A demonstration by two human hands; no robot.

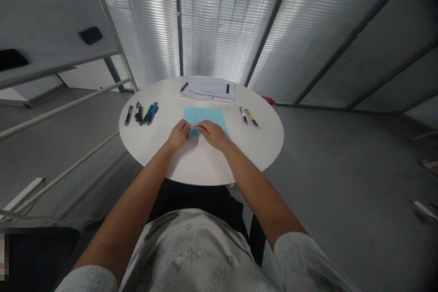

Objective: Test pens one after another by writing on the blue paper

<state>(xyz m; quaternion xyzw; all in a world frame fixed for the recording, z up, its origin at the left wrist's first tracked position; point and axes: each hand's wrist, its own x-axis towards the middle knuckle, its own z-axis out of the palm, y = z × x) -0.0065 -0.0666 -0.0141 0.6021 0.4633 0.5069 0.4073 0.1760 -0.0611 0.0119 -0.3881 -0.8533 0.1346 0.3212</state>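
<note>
Over the near part of a light blue sheet (pixel 203 114), my left hand (pixel 179 135) and my right hand (pixel 212 133) come close together. Both are closed, fingers pinched round the two ends of a slim pinkish pen-like thing (pixel 194 126). Only a short stretch of it shows between the fingertips, so its exact kind is unclear. The sheet lies flat on the round white table (pixel 201 169), its near edge partly covered by my hands.
Several pens (pixel 148 113) lie at the table's left; a white pen (pixel 243 115) and a yellow pen (pixel 252 118) lie at the right. A stack of papers (pixel 207 89) with dark items sits at the back. A metal railing (pixel 65 108) runs along the left.
</note>
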